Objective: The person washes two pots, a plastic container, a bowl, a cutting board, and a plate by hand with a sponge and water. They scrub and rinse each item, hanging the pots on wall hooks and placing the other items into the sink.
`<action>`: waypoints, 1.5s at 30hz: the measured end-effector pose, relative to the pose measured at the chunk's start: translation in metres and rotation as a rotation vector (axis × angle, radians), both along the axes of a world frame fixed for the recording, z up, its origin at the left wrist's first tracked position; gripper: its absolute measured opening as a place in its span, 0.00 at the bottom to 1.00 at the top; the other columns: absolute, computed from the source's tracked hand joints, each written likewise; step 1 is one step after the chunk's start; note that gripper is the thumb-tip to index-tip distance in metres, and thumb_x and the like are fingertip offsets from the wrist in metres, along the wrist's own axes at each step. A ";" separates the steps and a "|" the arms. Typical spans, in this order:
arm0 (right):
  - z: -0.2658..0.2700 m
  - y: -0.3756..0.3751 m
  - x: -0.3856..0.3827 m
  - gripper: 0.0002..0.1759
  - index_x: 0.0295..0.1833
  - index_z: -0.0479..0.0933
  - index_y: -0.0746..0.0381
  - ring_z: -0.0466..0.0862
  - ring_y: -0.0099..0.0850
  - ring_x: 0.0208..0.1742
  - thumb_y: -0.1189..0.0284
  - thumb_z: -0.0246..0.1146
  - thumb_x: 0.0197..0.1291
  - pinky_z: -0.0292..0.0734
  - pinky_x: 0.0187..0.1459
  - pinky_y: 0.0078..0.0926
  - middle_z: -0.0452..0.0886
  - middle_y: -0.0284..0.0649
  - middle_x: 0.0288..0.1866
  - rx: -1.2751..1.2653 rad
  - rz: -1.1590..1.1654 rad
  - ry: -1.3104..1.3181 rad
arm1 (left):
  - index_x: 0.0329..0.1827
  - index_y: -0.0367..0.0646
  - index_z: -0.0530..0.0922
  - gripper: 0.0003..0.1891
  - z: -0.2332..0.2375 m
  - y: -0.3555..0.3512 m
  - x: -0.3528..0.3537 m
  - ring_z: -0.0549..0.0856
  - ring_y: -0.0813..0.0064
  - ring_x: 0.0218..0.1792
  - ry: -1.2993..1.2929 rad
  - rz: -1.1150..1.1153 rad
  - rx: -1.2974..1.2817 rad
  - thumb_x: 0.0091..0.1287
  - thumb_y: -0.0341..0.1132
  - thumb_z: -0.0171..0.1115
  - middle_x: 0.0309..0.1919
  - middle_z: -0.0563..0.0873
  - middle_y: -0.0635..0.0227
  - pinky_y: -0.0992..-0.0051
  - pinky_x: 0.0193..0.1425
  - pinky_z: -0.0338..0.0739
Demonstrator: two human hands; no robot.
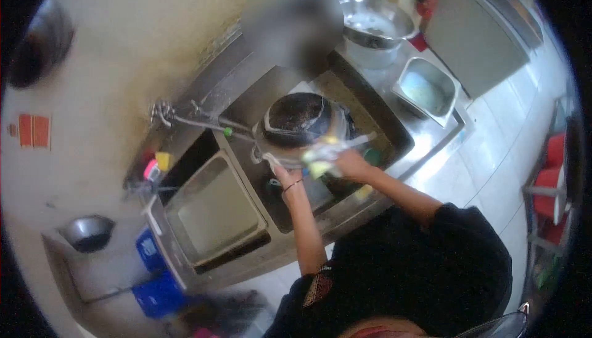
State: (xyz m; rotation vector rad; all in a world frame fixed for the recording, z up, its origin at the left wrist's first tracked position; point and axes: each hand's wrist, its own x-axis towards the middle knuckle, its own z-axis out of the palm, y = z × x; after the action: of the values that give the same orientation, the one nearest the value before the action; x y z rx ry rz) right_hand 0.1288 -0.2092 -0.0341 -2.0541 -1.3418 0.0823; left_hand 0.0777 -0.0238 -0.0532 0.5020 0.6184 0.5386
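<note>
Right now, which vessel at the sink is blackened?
The round pan the left hand grips; the steel bowl and both rectangular trays are pale.

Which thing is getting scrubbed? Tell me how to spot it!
Find the long steel sink unit along the wall; the pan sits in its middle basin, by the tap. The left hand grips its rim and the right hand presses a yellow-green sponge against it. It is round and black, unlike the shiny silver bowl at the far end and the pale square tub beside it.
</note>
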 end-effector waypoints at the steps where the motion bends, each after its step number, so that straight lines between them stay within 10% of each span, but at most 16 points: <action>1: 0.011 -0.025 -0.002 0.24 0.52 0.72 0.56 0.75 0.40 0.50 0.76 0.59 0.43 0.71 0.50 0.36 0.74 0.41 0.51 0.144 -0.195 0.095 | 0.64 0.42 0.58 0.32 -0.005 0.006 -0.003 0.64 0.59 0.61 -0.007 -0.010 -0.003 0.64 0.57 0.42 0.63 0.62 0.61 0.58 0.62 0.62; 4: -0.037 -0.125 0.026 0.24 0.48 0.71 0.65 0.75 0.42 0.44 0.73 0.64 0.40 0.68 0.45 0.39 0.75 0.48 0.42 0.195 -0.760 -0.367 | 0.63 0.43 0.59 0.31 -0.026 0.029 -0.002 0.65 0.59 0.60 -0.030 0.032 0.025 0.64 0.56 0.43 0.63 0.62 0.62 0.57 0.62 0.61; 6: 0.062 -0.135 0.051 0.23 0.47 0.66 0.74 0.70 0.48 0.48 0.67 0.60 0.51 0.64 0.49 0.43 0.70 0.56 0.45 0.165 -1.173 0.073 | 0.63 0.44 0.60 0.30 -0.049 0.045 -0.002 0.66 0.58 0.60 -0.043 0.059 0.060 0.64 0.55 0.43 0.62 0.64 0.62 0.56 0.61 0.62; 9: 0.073 -0.154 0.105 0.17 0.41 0.73 0.71 0.76 0.45 0.37 0.67 0.60 0.52 0.69 0.40 0.36 0.77 0.53 0.35 0.231 -1.137 -0.197 | 0.63 0.41 0.60 0.35 -0.099 0.072 0.002 0.65 0.60 0.60 0.110 -0.011 -0.075 0.62 0.60 0.42 0.61 0.65 0.63 0.63 0.63 0.60; 12: 0.001 -0.196 0.156 0.19 0.43 0.72 0.72 0.77 0.51 0.37 0.66 0.59 0.52 0.70 0.39 0.39 0.76 0.59 0.35 -0.286 -1.103 -0.250 | 0.59 0.45 0.67 0.30 -0.100 0.079 0.007 0.70 0.58 0.56 0.146 0.067 -0.189 0.63 0.58 0.42 0.58 0.70 0.64 0.54 0.58 0.65; 16: -0.039 -0.226 0.192 0.33 0.60 0.62 0.66 0.70 0.51 0.54 0.58 0.59 0.53 0.65 0.53 0.39 0.69 0.61 0.52 -0.545 -0.920 -0.161 | 0.58 0.44 0.67 0.30 -0.154 0.098 0.006 0.71 0.60 0.55 0.202 0.092 -0.270 0.63 0.59 0.41 0.57 0.71 0.63 0.56 0.57 0.66; 18: 0.072 -0.085 0.109 0.30 0.59 0.64 0.67 0.69 0.50 0.56 0.58 0.55 0.56 0.62 0.56 0.40 0.69 0.59 0.53 -0.324 -1.272 -0.291 | 0.58 0.44 0.67 0.31 -0.158 0.096 0.004 0.72 0.60 0.54 0.133 0.178 -0.310 0.63 0.59 0.41 0.56 0.72 0.63 0.56 0.57 0.67; 21: 0.058 0.017 0.067 0.23 0.52 0.71 0.64 0.76 0.37 0.45 0.80 0.57 0.44 0.69 0.48 0.31 0.76 0.46 0.45 0.001 -0.512 -0.163 | 0.56 0.44 0.68 0.31 -0.116 0.091 0.003 0.73 0.60 0.53 0.214 0.268 -0.384 0.62 0.61 0.41 0.54 0.73 0.63 0.56 0.55 0.67; 23: 0.064 0.115 0.033 0.21 0.49 0.72 0.60 0.77 0.39 0.38 0.79 0.56 0.44 0.72 0.40 0.35 0.77 0.45 0.37 -0.573 -0.343 0.237 | 0.53 0.46 0.71 0.31 -0.117 0.090 0.000 0.73 0.62 0.52 0.155 0.241 -0.464 0.61 0.63 0.41 0.50 0.76 0.67 0.56 0.54 0.68; 25: 0.016 0.183 0.013 0.21 0.55 0.68 0.55 0.79 0.44 0.36 0.68 0.54 0.53 0.73 0.35 0.40 0.77 0.50 0.37 -0.190 0.006 -0.072 | 0.54 0.47 0.70 0.32 -0.154 0.092 0.002 0.73 0.62 0.53 0.050 0.277 -0.438 0.60 0.64 0.41 0.52 0.75 0.67 0.55 0.55 0.67; 28: -0.066 0.261 0.023 0.23 0.60 0.64 0.47 0.74 0.41 0.52 0.58 0.49 0.57 0.58 0.59 0.42 0.74 0.44 0.50 -0.777 0.292 -0.336 | 0.57 0.50 0.67 0.31 -0.197 0.091 0.005 0.71 0.62 0.56 -0.292 0.328 -0.391 0.60 0.63 0.41 0.53 0.74 0.66 0.56 0.59 0.63; 31: -0.104 0.285 0.038 0.24 0.60 0.63 0.46 0.65 0.36 0.63 0.56 0.47 0.58 0.51 0.64 0.42 0.67 0.39 0.60 -0.431 0.323 -0.738 | 0.58 0.47 0.65 0.29 -0.131 0.087 -0.001 0.69 0.66 0.57 -0.235 0.407 -0.349 0.61 0.57 0.48 0.55 0.72 0.69 0.62 0.63 0.58; 34: -0.104 0.315 0.037 0.23 0.59 0.66 0.45 0.54 0.35 0.69 0.55 0.46 0.57 0.56 0.62 0.40 0.62 0.38 0.64 -0.672 0.207 -0.515 | 0.58 0.48 0.65 0.28 -0.128 0.080 0.005 0.68 0.65 0.58 -0.264 0.373 -0.483 0.62 0.57 0.47 0.56 0.70 0.69 0.60 0.62 0.60; 39: -0.077 0.350 0.038 0.20 0.54 0.71 0.52 0.69 0.41 0.59 0.58 0.44 0.59 0.68 0.51 0.40 0.65 0.43 0.61 -0.762 -0.044 -0.150 | 0.57 0.47 0.66 0.25 -0.093 0.093 0.021 0.73 0.66 0.52 -0.423 0.448 -0.654 0.63 0.54 0.46 0.50 0.74 0.65 0.61 0.55 0.69; 43: -0.092 0.361 0.028 0.13 0.27 0.81 0.57 0.76 0.37 0.47 0.64 0.52 0.49 0.68 0.49 0.35 0.78 0.43 0.42 -0.728 0.137 -0.509 | 0.56 0.46 0.67 0.23 -0.122 0.113 0.039 0.74 0.66 0.52 -0.494 0.450 -0.493 0.64 0.52 0.45 0.49 0.75 0.65 0.63 0.56 0.69; 45: -0.116 0.347 0.037 0.14 0.31 0.81 0.56 0.75 0.38 0.48 0.63 0.51 0.51 0.67 0.50 0.35 0.78 0.43 0.41 -0.614 0.439 -0.698 | 0.55 0.46 0.68 0.22 -0.134 0.120 0.040 0.73 0.66 0.53 -0.832 0.520 -0.414 0.65 0.49 0.43 0.51 0.75 0.65 0.65 0.56 0.68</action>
State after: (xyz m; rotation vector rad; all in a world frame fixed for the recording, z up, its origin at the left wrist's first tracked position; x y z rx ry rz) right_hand 0.1661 0.1375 -0.1501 -2.3364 -2.4358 -0.0456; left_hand 0.1178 0.0963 -0.1868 -0.3007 0.0323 1.0054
